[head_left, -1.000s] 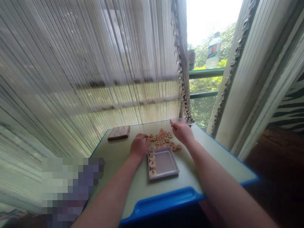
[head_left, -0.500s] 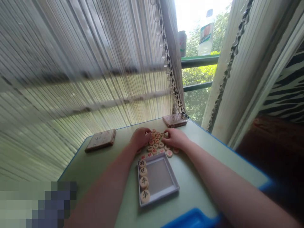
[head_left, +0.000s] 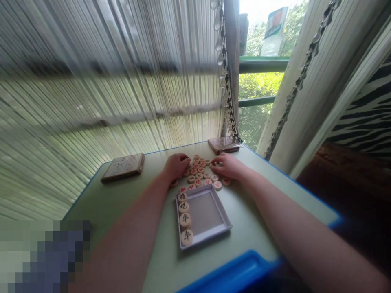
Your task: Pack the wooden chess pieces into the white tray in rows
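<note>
- The left hand (head_left: 177, 166) is at the left side of the loose pieces (head_left: 199, 176), its fingers curled; whether they grasp one cannot be told.
- The right hand (head_left: 228, 166) is at the right side of the pieces, thumb and forefinger bent toward each other; whether a piece is caught between them cannot be told.
- The loose pieces lie in a cluster on the table (head_left: 244, 219), between the hands and just beyond the tray, some marked in red, some in black; most of the writing is too small to read.
- The tray (head_left: 206, 236) lies near the person, with a column (head_left: 185, 220) of black-marked pieces along its left wall.
- The two nearest in the column bear the same character, which looks like 車; the next looks like 炮; the farthest is unclear.
- The left box (head_left: 124, 167), far left on the table, has dark writing on its lid, unreadable.
- The right box (head_left: 223, 145) lies at the far edge, its lid markings also unreadable.
- Above the green rail (head_left: 264, 64) stand a can (head_left: 243, 34) and a bottle (head_left: 274, 31); the bottle's green and white label has a reddish picture, its brand illegible.
</note>
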Demonstrator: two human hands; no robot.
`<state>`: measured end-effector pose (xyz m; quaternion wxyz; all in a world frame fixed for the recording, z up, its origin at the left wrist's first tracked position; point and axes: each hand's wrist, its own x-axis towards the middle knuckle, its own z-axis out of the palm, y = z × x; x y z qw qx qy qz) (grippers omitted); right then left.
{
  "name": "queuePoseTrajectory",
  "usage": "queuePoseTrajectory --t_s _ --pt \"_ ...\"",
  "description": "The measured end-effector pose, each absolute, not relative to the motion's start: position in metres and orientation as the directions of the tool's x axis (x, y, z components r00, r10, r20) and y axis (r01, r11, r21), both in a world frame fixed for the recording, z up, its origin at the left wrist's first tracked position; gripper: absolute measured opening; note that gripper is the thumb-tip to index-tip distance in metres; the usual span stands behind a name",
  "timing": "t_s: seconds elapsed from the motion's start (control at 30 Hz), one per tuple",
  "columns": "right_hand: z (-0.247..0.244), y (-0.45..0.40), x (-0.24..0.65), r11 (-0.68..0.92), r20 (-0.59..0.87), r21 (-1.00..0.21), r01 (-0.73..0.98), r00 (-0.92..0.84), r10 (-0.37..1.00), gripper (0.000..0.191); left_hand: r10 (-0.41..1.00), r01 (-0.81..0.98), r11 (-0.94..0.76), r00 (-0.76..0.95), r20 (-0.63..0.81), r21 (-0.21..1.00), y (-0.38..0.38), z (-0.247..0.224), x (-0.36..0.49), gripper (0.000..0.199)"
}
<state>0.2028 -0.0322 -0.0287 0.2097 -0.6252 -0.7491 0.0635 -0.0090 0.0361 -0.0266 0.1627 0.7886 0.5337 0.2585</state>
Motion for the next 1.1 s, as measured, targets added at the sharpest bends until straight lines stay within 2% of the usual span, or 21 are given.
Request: queuePoseTrajectory --t_s 0.13,0.3,0.47,0.7,0.87,1.1 --pt "-0.028 -0.0347 0.2039 0.219 0.236 -0.355 0.909 -0.139 0.962 0.033 0.923 0.733 -0.384 0.298 0.242 0.562 0.0358 -0.0271 -0.0111 0.029" --pt "-0.0282 -0.0354 0.2044 0.228 0.239 -0.355 0.907 -0.148 0.96 0.023 0.917 0.728 -0.399 0.314 0.246 0.558 0.0334 -0.0267 -0.0112 0.03" --pt "-0.029 -0.0347 0.205 0.228 0.246 -0.357 0.906 -0.145 0.958 0.025 0.92 0.735 -0.392 0.322 0.225 0.553 0.0326 -0.0258 -0.0111 0.03" --pt "-0.0324 -0.0294 0.205 0.182 0.246 -0.487 0.854 -0.066 0.967 0.022 0.939 0.718 -0.343 0.271 0.211 0.606 0.0348 -0.0261 -0.0112 0.034" --pt "-0.0352 -0.027 0.2061 0.187 0.246 -0.48 0.857 -0.073 0.967 0.025 0.938 0.776 -0.346 0.289 0.191 0.527 0.0303 -0.0219 -0.0082 0.031" --pt "-0.0369 -0.0272 0.2037 0.184 0.263 -0.461 0.868 -0.064 0.963 0.046 0.945 0.829 -0.328 0.297 0.141 0.454 0.0332 -0.0212 -0.0054 0.031"
